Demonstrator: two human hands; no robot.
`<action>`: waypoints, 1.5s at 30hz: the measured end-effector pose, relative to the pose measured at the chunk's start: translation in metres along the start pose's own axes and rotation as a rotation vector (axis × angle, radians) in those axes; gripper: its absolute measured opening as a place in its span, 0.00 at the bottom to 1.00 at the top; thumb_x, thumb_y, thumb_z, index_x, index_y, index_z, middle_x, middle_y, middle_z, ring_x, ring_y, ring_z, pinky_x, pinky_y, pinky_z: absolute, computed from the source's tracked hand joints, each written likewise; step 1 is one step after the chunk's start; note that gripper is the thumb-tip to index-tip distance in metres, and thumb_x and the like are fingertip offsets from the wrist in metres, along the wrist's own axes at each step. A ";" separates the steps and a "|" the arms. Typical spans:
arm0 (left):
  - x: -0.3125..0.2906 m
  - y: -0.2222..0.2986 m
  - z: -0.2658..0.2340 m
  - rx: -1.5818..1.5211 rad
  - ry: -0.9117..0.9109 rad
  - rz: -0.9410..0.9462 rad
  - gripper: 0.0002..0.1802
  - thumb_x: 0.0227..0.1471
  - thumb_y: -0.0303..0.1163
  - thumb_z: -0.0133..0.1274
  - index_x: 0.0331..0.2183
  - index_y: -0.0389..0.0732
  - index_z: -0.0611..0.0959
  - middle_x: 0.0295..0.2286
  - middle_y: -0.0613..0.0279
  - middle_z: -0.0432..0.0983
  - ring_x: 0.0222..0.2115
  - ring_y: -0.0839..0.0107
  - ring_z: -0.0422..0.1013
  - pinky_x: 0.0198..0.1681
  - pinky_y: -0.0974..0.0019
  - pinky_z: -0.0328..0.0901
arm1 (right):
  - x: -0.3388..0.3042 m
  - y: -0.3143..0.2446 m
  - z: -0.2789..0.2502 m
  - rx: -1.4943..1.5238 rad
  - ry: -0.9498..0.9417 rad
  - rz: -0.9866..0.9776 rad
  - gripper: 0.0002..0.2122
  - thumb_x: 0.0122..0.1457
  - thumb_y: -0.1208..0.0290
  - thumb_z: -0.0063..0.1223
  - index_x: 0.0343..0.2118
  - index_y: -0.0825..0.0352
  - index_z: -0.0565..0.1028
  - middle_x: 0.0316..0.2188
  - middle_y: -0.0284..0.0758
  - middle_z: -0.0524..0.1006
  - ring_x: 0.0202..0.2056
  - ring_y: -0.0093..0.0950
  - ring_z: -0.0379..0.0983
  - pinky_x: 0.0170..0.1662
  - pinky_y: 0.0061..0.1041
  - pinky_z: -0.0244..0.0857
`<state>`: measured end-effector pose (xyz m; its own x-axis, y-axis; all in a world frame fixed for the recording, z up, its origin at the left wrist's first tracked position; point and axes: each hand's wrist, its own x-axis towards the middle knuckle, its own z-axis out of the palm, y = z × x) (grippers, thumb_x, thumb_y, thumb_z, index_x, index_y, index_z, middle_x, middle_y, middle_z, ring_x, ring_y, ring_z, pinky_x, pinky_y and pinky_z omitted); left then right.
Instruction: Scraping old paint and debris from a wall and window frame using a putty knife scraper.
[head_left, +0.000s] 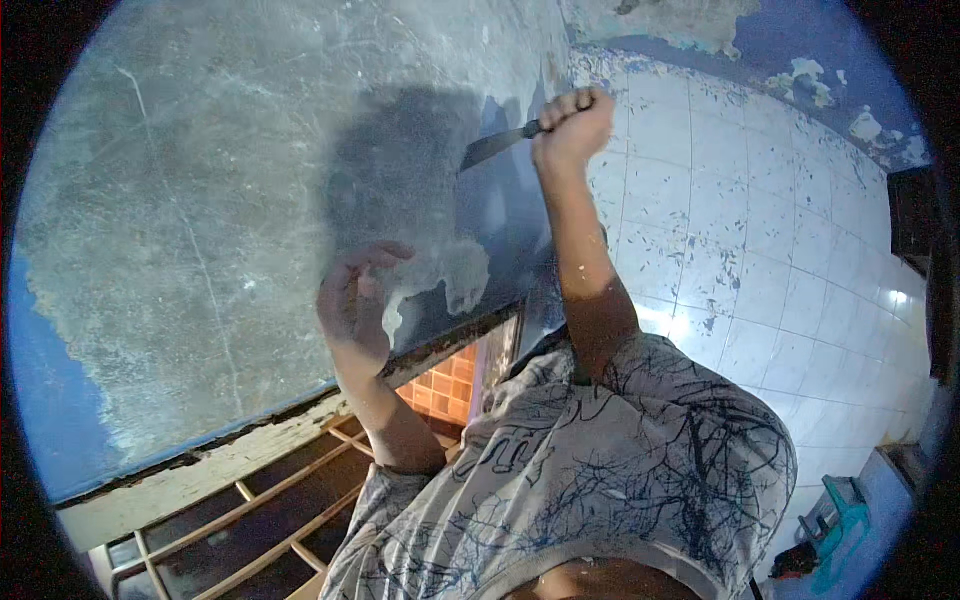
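Note:
My right hand [573, 128] is wrapped round the handle of a putty knife [492, 150]. The blade points left, its wide edge at or close to the wall where blue paint [500, 240] borders bare grey plaster [240, 190]; whether it touches I cannot tell. Lower and to the left, my left hand [357, 305] is raised in front of the wall with its fingers loosely curved and apart, holding nothing. It is nearest to a ragged edge of paint above the door frame. A dark shadow lies on the plaster between my hands.
Paint flakes are scattered over the white tiled floor [690, 210]. Below the wall runs a worn frame [290, 425] with wooden bars. A teal stepladder [842, 530] stands at the lower right, and dark furniture [912, 225] at the far right.

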<state>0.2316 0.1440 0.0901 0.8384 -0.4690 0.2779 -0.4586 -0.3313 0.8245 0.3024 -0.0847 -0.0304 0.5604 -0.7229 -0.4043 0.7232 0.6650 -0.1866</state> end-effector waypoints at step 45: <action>0.042 -0.019 0.039 -0.189 0.232 0.254 0.11 0.47 0.34 0.53 0.21 0.37 0.76 0.18 0.60 0.72 0.20 0.69 0.68 0.28 0.67 0.62 | 0.059 -0.004 0.017 -0.276 -0.318 0.057 0.08 0.51 0.68 0.38 0.17 0.60 0.59 0.09 0.27 0.54 0.10 0.19 0.47 0.13 0.18 0.42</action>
<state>0.2640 0.0994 0.0667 0.7592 -0.3121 0.5711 -0.6160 -0.0616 0.7853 0.3395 -0.1332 -0.0381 0.7241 -0.6768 -0.1326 0.5764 0.6995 -0.4226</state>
